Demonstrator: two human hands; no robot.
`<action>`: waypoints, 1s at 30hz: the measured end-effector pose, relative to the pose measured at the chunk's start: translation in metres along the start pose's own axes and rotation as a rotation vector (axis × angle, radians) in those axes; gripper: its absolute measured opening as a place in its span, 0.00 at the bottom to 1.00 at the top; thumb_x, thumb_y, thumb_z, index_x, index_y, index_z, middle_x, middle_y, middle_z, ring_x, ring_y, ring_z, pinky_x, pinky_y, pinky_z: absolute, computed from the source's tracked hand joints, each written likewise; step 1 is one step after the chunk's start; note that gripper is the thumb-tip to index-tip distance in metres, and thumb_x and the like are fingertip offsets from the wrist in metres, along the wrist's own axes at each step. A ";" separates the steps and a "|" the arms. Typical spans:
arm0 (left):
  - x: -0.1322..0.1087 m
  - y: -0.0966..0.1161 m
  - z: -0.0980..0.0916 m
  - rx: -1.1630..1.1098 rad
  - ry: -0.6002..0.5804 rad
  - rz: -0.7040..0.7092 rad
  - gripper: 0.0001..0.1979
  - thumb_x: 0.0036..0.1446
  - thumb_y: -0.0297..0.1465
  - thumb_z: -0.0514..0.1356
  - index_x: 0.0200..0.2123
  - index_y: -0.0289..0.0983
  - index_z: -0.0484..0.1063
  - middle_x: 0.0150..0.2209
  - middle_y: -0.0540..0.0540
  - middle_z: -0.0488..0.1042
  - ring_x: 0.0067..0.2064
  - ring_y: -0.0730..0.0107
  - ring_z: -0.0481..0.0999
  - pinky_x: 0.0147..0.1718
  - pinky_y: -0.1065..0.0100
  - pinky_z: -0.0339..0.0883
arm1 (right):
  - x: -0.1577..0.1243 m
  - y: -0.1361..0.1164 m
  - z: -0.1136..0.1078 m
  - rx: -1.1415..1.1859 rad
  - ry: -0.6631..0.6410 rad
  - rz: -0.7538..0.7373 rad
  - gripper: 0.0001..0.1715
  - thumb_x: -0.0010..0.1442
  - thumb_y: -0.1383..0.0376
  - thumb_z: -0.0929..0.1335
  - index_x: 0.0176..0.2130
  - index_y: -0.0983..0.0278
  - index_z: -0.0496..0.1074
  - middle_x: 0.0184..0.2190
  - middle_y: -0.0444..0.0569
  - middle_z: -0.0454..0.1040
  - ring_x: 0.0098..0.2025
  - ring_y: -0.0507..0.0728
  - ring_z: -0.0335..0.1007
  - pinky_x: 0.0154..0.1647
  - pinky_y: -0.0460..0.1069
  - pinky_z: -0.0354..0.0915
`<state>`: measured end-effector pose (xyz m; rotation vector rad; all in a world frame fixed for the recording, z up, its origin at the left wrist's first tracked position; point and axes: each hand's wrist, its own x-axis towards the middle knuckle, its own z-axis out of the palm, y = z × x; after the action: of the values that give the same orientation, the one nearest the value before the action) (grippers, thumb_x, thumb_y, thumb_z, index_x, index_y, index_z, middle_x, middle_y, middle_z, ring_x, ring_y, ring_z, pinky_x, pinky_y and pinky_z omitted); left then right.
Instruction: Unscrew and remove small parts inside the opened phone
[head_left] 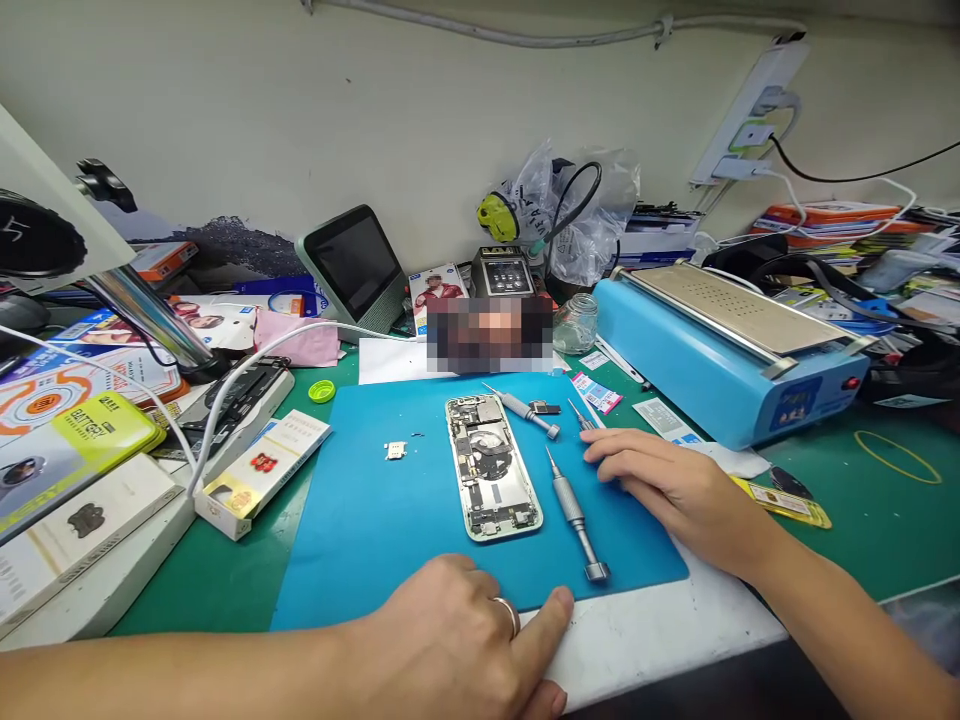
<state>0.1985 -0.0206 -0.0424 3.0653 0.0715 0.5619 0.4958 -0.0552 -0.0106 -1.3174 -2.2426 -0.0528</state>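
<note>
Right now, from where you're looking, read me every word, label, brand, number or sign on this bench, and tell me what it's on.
"BATTERY": on the yellow-and-grey box, at left.
"ERY": large letters on that box's near edge, partly cut off.
Too small or blurred to read: print on the two white boxes, pink-and-white card, blue machine and clear bag.

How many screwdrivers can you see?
3: a near screwdriver lies right of the phone, a second screwdriver by its upper right edge, and a third screwdriver at the right hand, partly hidden. More may be hidden.
</note>
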 end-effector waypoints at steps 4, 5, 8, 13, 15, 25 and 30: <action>0.001 -0.001 0.001 -0.004 0.018 0.010 0.27 0.68 0.44 0.60 0.59 0.28 0.64 0.21 0.54 0.75 0.17 0.63 0.73 0.15 0.61 0.54 | 0.000 -0.004 0.001 -0.010 0.032 0.027 0.12 0.70 0.71 0.65 0.46 0.59 0.77 0.46 0.47 0.84 0.52 0.58 0.83 0.54 0.53 0.79; 0.001 -0.001 0.001 -0.001 0.023 0.009 0.27 0.68 0.44 0.60 0.59 0.28 0.64 0.21 0.54 0.75 0.17 0.63 0.73 0.15 0.61 0.54 | 0.003 -0.005 0.000 -0.024 0.040 0.035 0.12 0.71 0.70 0.65 0.48 0.59 0.77 0.47 0.48 0.84 0.52 0.58 0.83 0.55 0.53 0.78; 0.001 -0.001 0.002 -0.001 0.038 0.009 0.27 0.67 0.43 0.61 0.59 0.28 0.64 0.20 0.54 0.75 0.17 0.63 0.72 0.14 0.60 0.53 | 0.021 -0.006 -0.004 -0.069 0.018 0.102 0.14 0.72 0.67 0.64 0.51 0.60 0.77 0.47 0.50 0.84 0.50 0.60 0.82 0.55 0.56 0.76; 0.001 -0.001 0.001 0.004 0.035 0.014 0.27 0.67 0.45 0.61 0.58 0.29 0.65 0.19 0.54 0.74 0.16 0.64 0.71 0.14 0.61 0.52 | 0.058 0.015 0.002 -0.144 -0.127 0.199 0.18 0.70 0.61 0.66 0.54 0.64 0.78 0.52 0.58 0.80 0.55 0.68 0.76 0.55 0.64 0.74; 0.001 -0.002 0.001 0.008 0.024 0.014 0.28 0.67 0.46 0.62 0.58 0.29 0.65 0.19 0.54 0.74 0.17 0.64 0.72 0.14 0.60 0.52 | 0.064 0.026 0.009 -0.136 -0.157 0.202 0.17 0.69 0.60 0.67 0.51 0.64 0.80 0.50 0.58 0.80 0.53 0.68 0.77 0.52 0.64 0.75; 0.001 0.000 -0.005 -0.032 -0.018 -0.019 0.28 0.69 0.45 0.60 0.60 0.28 0.62 0.21 0.54 0.76 0.19 0.63 0.73 0.15 0.59 0.56 | 0.059 0.039 0.024 -0.090 -0.118 0.220 0.18 0.72 0.58 0.63 0.43 0.63 0.79 0.45 0.56 0.82 0.50 0.66 0.77 0.52 0.62 0.73; 0.002 0.000 -0.008 -0.044 -0.054 -0.026 0.28 0.70 0.43 0.59 0.61 0.28 0.61 0.23 0.53 0.76 0.20 0.63 0.74 0.16 0.59 0.60 | 0.056 0.036 0.022 -0.100 -0.065 0.247 0.18 0.73 0.57 0.63 0.43 0.63 0.78 0.43 0.55 0.82 0.48 0.65 0.77 0.50 0.60 0.71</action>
<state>0.1974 -0.0208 -0.0340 3.0300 0.0969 0.4718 0.4946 0.0145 -0.0118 -1.6626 -2.1363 -0.0340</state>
